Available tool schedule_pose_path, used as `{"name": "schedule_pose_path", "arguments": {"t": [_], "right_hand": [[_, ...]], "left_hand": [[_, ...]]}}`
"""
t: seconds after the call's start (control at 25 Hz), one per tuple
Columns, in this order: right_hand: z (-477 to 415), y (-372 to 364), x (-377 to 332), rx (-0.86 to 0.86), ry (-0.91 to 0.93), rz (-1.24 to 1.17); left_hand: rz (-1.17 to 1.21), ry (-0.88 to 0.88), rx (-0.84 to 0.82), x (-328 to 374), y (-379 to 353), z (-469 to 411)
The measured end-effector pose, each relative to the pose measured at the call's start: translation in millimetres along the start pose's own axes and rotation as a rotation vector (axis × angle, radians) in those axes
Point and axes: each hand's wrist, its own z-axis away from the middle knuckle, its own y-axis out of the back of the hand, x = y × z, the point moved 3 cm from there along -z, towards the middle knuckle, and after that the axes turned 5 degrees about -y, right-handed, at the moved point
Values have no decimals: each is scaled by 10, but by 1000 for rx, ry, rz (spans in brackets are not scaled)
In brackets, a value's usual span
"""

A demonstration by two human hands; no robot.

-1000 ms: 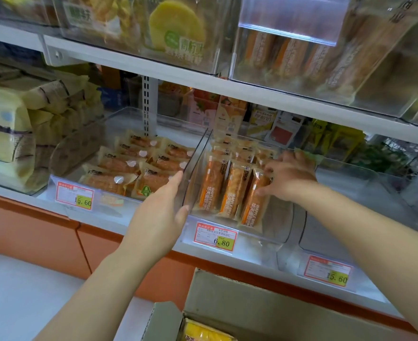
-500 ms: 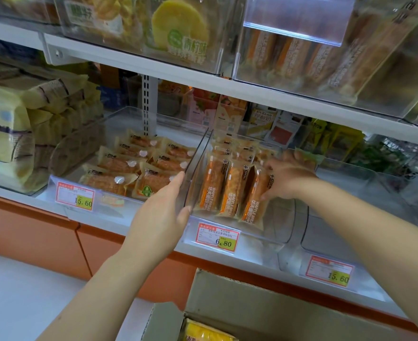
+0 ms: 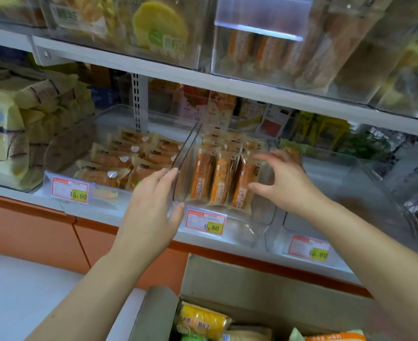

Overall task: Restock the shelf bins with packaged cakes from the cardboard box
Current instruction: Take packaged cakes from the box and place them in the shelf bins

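Two bare forearms (image 3: 92, 286) reach forward from the lower edge, the left grip (image 3: 151, 212), a bare hand, upright with straight fingers and thumb spread, the right grip (image 3: 284, 183) palm down, fingers splayed and loosely bent.

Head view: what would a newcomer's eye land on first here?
Two bare hands meet at mid-frame: the left hand rests against the front-left corner of the clear bin, and the right hand hovers open beside the upright orange cake packs inside it. Below, an open cardboard box shows more packaged cakes.

Left tag (image 3: 70, 190) 15.60; middle tag (image 3: 206, 222) 6.80
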Motion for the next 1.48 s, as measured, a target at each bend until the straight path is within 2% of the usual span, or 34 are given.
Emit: {"name": "schedule_pose_path", "arguments": {"t": [0.12, 0.2, 0.28, 0.44, 0.56, 0.64, 0.68, 0.8, 0.88, 0.96, 1.04, 1.16, 1.28, 1.36, 1.4, 1.48], "right_hand": [[783, 101, 19, 221, 191, -320], [1255, 11, 122, 221, 232, -478], [1618, -305, 359, 34, 166, -511], [2109, -967, 973, -459, -142, -392], [2344, -1117, 1111, -965, -150, -213], [2511, -1230, 1093, -1101, -138, -202], [2588, -1309, 1069, -1078, -162, -226], [2700, -1509, 1030, -833, -226, -278], [2613, -1513, 1089, -751, -318, -402], [2507, -1471, 1187, -727, -459, -640], [2435, -1448, 1255, -720, -602, -995], [2394, -1446, 1270, -750, -687, -1418], [2372, -1426, 1168, -765, -693, -1712], [2358, -1405, 1098, -751, -692, -1689], [2354, -1392, 1095, -748, -668, -1531], [2346, -1275, 1130, -738, -553, -946]], "left_hand": [[31, -134, 34, 317, 26, 247], [89, -187, -89, 552, -76, 447], [138, -193, -321, 741, -310, 667], [63, -194, -833, 907, -843, 1176], [-35, -145, -1221, 853, -1188, 1598], [-109, -105, -1384, 801, -1327, 1792], [-134, -108, -1413, 792, -1374, 1831], [-147, -117, -1390, 797, -1434, 1798], [-121, -107, -1374, 785, -1446, 1748], [-100, -109, -1347, 781, -1451, 1716], [-54, -98, -1260, 799, -1433, 1636], [221, 70, -1157, 835, -1396, 1487], [727, 346, -1183, 961, -1360, 1477], [885, 502, -1174, 999, -1347, 1512], [861, 531, -1162, 972, -1356, 1514], [711, 533, -1150, 877, -1360, 1488]]}}
